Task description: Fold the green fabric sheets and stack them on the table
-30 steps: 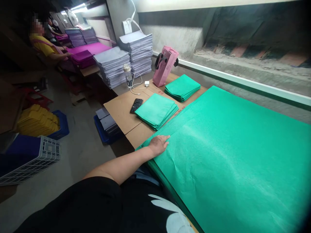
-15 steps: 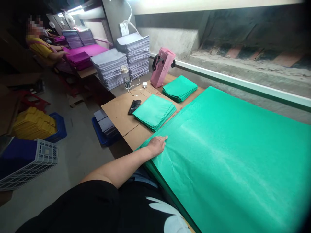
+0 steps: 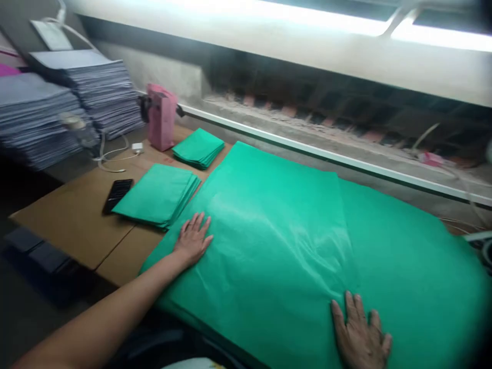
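A large green sheet (image 3: 246,215) covers most of the table, with more green material showing past its right edge. Flat on its left part rests my left hand (image 3: 193,239), fingers spread and holding nothing. My right hand (image 3: 361,333) presses near the sheet's right edge at the lower right, its fingers apart, and small creases run beside it. Just left of the sheet lies a fanned stack of folded green pieces (image 3: 156,195). A second green stack (image 3: 199,147) is farther back.
A black phone (image 3: 117,195) touches the nearer stack. Behind are a pink bag (image 3: 161,118), a white charger (image 3: 137,147) with its cable, a blurred bottle (image 3: 79,130) and tall grey stacks (image 3: 103,92). A white rail (image 3: 307,154) borders the table's back.
The view has swung right. My right hand has come into view on the green material, and my left hand has gone from a pointing pose to spread fingers. The sheet's right edge now shows.
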Demonstrator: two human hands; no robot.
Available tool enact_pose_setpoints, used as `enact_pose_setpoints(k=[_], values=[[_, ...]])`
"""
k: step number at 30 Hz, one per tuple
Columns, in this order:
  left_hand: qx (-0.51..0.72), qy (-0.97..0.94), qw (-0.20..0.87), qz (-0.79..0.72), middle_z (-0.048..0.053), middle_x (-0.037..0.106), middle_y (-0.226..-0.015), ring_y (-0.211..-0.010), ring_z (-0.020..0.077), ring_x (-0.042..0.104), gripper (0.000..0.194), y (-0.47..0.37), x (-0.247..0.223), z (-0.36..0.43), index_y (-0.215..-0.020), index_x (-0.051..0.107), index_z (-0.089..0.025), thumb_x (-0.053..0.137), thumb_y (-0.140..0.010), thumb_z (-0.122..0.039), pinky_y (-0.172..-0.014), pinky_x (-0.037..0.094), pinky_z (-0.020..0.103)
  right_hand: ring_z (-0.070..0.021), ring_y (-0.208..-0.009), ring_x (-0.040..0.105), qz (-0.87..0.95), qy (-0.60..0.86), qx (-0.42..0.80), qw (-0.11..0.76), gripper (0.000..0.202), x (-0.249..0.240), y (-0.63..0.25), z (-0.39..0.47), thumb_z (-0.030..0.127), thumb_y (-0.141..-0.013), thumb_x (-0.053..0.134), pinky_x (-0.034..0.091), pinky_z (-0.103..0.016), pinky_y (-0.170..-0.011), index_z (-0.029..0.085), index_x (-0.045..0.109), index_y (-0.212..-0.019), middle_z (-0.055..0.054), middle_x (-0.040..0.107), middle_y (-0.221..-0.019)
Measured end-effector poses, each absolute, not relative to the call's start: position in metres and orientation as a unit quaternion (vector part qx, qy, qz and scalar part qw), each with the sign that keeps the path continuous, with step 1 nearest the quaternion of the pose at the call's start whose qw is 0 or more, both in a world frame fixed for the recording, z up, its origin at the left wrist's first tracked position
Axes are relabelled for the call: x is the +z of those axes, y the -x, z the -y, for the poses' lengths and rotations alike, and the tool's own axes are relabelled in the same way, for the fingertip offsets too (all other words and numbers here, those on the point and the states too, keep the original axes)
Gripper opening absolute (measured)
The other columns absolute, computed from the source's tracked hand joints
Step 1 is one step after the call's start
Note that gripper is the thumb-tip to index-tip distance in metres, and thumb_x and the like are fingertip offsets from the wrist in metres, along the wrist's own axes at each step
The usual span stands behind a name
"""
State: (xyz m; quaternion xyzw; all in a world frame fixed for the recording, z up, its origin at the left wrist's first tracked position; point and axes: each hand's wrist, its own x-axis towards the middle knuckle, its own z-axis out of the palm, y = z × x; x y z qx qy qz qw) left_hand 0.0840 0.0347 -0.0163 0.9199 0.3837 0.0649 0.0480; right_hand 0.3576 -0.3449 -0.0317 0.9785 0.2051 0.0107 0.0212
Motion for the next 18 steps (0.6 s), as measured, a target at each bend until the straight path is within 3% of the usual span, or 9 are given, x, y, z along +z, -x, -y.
enact_pose_setpoints(k=[6,12,15,18], values=[[0.083,-0.924,0.001,-0.372,0.006,0.023,-0.149,-0.138,0.0242,0.019,0.053,-0.085,-0.025,-0.033,-0.14,0.034,-0.024,0.034,-0.089,-0.036,-0.109,0.022,0.045,-0.0309,-0.134,0.009,-0.162,-0.986,-0.044,-0.01,0.073,-0.025,-0.477,0.261,0.068,-0.086,0.005,0.008,-0.064,-0.104,0.029,0.021,-0.146,0.007,0.01,-0.149],[0.093,-0.926,-0.029,-0.365,-0.002,0.026,-0.148,-0.136,0.0229,0.024,0.061,-0.082,-0.035,-0.038,-0.143,0.018,-0.036,0.035,-0.084,-0.04,-0.104,0.032,0.045,-0.0369,-0.132,0.009,-0.149,-0.987,-0.011,-0.066,0.079,-0.017,-0.645,0.141,0.075,-0.085,0.015,0.004,-0.062,-0.103,0.025,0.025,-0.145,-0.003,0.015,-0.149],[0.109,-0.925,-0.053,-0.361,-0.005,0.027,-0.148,-0.135,0.0201,0.026,0.062,-0.082,-0.041,-0.04,-0.143,0.013,-0.041,0.035,-0.084,-0.039,-0.098,0.038,0.041,-0.0393,-0.132,0.006,-0.115,-0.99,0.003,-0.085,0.082,-0.017,-0.684,0.114,0.077,-0.084,0.016,0.002,-0.062,-0.102,0.023,0.027,-0.145,-0.008,0.014,-0.149],[0.115,-0.923,-0.059,-0.363,-0.004,0.025,-0.149,-0.136,0.0199,0.024,0.061,-0.085,-0.04,-0.038,-0.143,0.013,-0.039,0.033,-0.086,-0.037,-0.101,0.036,0.04,-0.037,-0.133,0.007,-0.112,-0.991,0.004,-0.078,0.08,-0.017,-0.684,0.115,0.076,-0.084,0.014,0.005,-0.061,-0.103,0.026,0.027,-0.144,-0.007,0.013,-0.149]])
